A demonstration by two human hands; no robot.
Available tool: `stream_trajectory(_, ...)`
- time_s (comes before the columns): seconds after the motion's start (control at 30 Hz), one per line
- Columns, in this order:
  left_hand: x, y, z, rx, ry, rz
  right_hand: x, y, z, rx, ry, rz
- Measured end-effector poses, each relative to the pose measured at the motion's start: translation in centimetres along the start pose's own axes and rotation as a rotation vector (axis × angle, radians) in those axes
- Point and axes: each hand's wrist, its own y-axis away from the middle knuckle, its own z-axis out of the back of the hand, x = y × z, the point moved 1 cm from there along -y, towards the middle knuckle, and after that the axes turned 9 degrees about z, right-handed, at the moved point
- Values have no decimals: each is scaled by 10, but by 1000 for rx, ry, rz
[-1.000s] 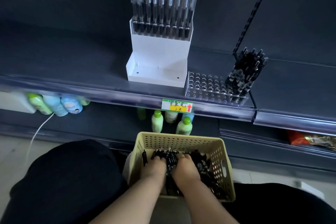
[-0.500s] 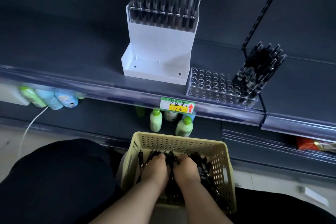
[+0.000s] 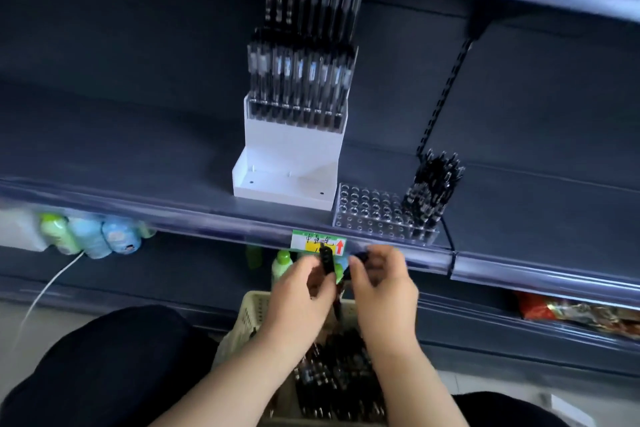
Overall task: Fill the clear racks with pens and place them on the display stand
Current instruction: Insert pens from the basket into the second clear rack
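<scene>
head view: left hand (image 3: 304, 291) grips a pen (image 3: 326, 258) upright, right hand (image 3: 381, 284) pinches a second pen (image 3: 360, 257), both above the basket (image 3: 252, 308), probably lining them up for the part-filled clear rack (image 3: 374, 215) on the shelf (image 3: 138, 163) beside the display stand (image 3: 287, 166).

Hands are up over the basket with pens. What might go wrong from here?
The left hand and right hand hold pens above the basket; one may slip and fall outside it. The clear rack sits near the shelf edge, filled only at its right end; pressing pens in might tip or shove it.
</scene>
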Motion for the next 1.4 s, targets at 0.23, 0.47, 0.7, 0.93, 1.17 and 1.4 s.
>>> stream_trajectory(0.23,-61,-38,30,85,288,-95,48,-66,73,-145,-26,221)
stream_trajectory(0.47,-120,-99,18,165,423,-224,56,-146,108,-178,86,279)
stream_trajectory(0.7,-103,-126,-11,151,457,-105,21,-164,101,-143,225,194)
stream_trajectory(0.93,-90,-125,-23,138,415,-113,12,-164,98,-107,313,232)
stream_trajectory(1.17,-90,-123,-22,152,478,-74,12,-165,91,-50,363,231)
stream_trajectory(1.4,-89,-124,-19,167,496,-54,9,-163,81,-31,565,267)
